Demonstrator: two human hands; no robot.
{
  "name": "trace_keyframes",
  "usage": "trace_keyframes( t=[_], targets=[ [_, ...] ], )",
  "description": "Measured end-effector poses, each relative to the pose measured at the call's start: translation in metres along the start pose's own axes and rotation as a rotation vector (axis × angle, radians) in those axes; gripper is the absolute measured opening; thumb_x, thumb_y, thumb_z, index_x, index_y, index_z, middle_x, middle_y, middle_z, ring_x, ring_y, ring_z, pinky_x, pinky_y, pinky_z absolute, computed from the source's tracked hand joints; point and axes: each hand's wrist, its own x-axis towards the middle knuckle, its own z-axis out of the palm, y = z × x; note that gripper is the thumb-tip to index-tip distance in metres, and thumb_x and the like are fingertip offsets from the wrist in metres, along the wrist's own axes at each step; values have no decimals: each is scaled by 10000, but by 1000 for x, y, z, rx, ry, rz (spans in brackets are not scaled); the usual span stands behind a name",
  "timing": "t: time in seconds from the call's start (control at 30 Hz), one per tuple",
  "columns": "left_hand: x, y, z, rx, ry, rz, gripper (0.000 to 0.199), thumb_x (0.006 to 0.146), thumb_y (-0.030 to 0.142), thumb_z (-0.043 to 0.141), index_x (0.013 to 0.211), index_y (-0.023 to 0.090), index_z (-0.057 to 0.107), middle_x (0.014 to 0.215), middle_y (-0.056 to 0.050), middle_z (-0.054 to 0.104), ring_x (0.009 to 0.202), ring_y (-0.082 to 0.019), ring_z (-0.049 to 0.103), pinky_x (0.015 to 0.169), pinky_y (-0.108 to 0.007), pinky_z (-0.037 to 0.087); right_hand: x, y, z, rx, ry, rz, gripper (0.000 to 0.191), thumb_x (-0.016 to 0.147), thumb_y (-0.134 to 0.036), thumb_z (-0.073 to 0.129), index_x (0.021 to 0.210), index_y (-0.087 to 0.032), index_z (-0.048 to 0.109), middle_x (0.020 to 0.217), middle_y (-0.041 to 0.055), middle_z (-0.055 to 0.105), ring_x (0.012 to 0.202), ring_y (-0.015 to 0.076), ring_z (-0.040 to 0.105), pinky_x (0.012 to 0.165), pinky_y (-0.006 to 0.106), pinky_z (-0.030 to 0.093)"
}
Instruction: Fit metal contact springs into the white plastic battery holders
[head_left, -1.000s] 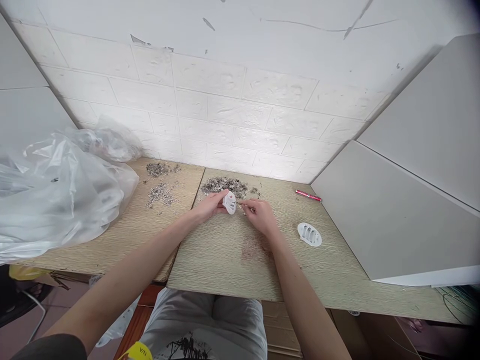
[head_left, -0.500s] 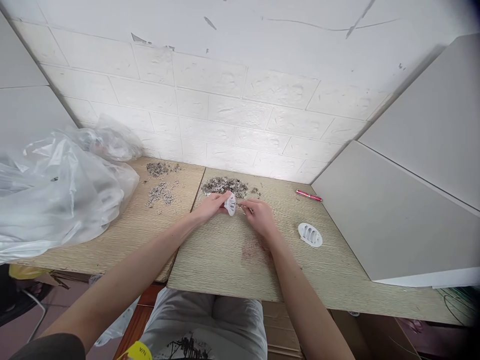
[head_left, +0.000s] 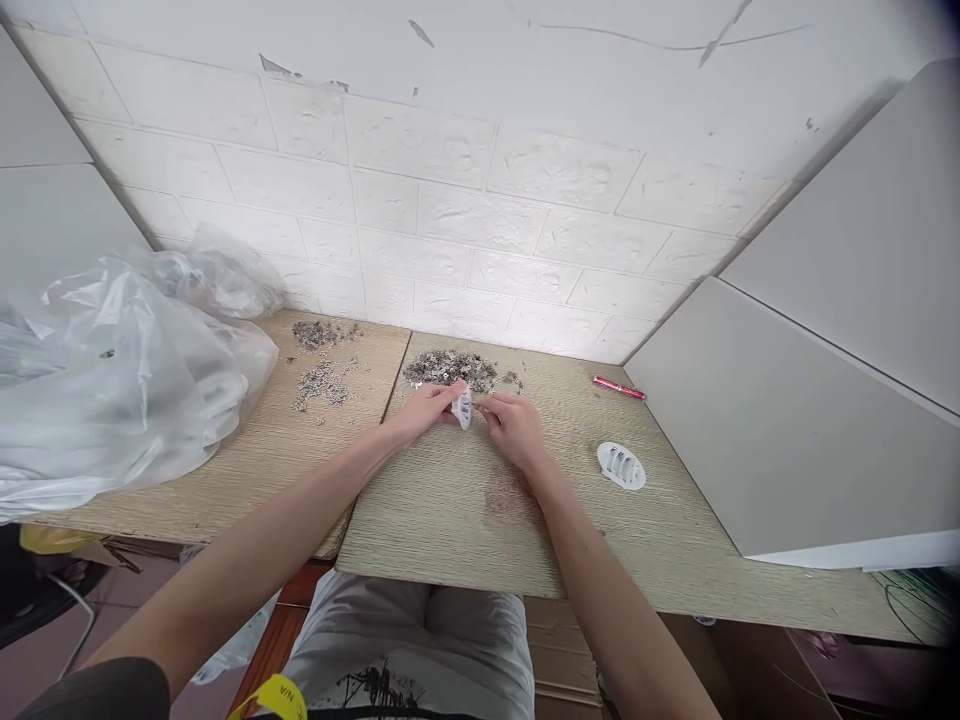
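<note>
My left hand [head_left: 430, 408] grips a white oval plastic piece with slots [head_left: 462, 408], tilted up above the table with its slotted face toward the right. My right hand [head_left: 514, 425] is closed in a pinch at the slotted face; whatever its fingertips hold is too small to make out. Just behind both hands lies a heap of small metal parts [head_left: 450, 368]. A second white oval plastic piece [head_left: 621, 466], with dark metal bits in its slots, rests flat on the table to the right.
On the left part of the table [head_left: 247, 480] sit two smaller piles of metal bits [head_left: 322, 384] beside large clear plastic bags [head_left: 127, 390]. A red pen [head_left: 619, 388] lies at the back right, near a grey panel [head_left: 847, 440]. A white brick-patterned wall [head_left: 450, 220] stands behind.
The view has shifted slightly. Both hands stay at the white oval piece, which has turned a little in my left hand.
</note>
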Motion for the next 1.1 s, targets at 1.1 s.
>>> trace_keyframes(
  t=[1.1],
  targets=[
    [-2, 9, 3, -148, -29, -44, 226, 823, 297, 654, 878, 84, 708, 931, -126, 702, 865, -181, 645, 891, -349, 511, 2, 13, -9, 28, -45, 198, 223, 902, -226, 519, 1003, -210, 718, 939, 67, 689, 942, 214, 559, 803, 315, 369]
  ],
)
